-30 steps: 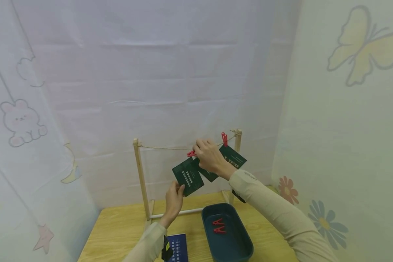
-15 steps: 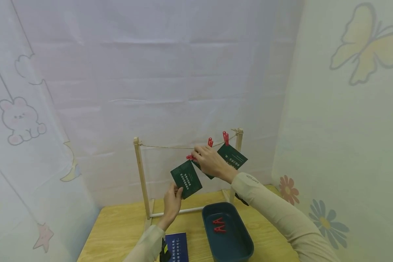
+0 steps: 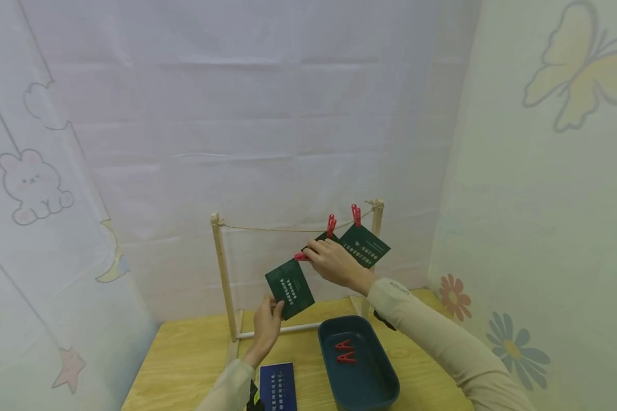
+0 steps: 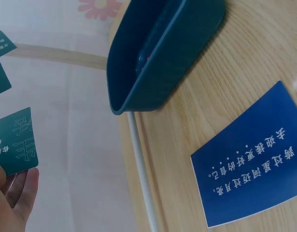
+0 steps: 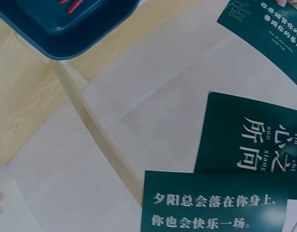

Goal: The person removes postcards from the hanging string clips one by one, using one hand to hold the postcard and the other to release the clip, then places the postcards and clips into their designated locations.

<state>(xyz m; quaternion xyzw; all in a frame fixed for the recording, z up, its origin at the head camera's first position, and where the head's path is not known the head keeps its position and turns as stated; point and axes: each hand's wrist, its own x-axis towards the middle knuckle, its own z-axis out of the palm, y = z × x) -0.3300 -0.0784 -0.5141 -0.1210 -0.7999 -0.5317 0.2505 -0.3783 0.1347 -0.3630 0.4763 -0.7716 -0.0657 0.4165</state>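
My left hand (image 3: 267, 325) pinches a green printed card (image 3: 290, 288) by its lower edge, below the rope (image 3: 267, 229). My right hand (image 3: 331, 261) pinches a red clothespin (image 3: 300, 257) at the card's top corner. To the right, a second green card (image 3: 329, 235), partly hidden behind my right hand, hangs under another red clothespin (image 3: 331, 225). A third green card (image 3: 366, 246) hangs by a corner near the right post, its red clothespin (image 3: 356, 214) upright on the rope. In the right wrist view, the third card (image 5: 211, 203) overlaps the second card (image 5: 235, 140).
The rope runs between a left wooden post (image 3: 222, 279) and a right post (image 3: 377, 220). On the wooden table (image 3: 185, 354) stands a dark blue tub (image 3: 385, 365) with two red clothespins (image 3: 345, 351). A blue card (image 4: 249, 159) lies left of the tub.
Both hands have moved down and slightly left relative to the rope, carrying the card and clothespin lower. The second card's clothespin on the rope has come into view from behind the right hand.
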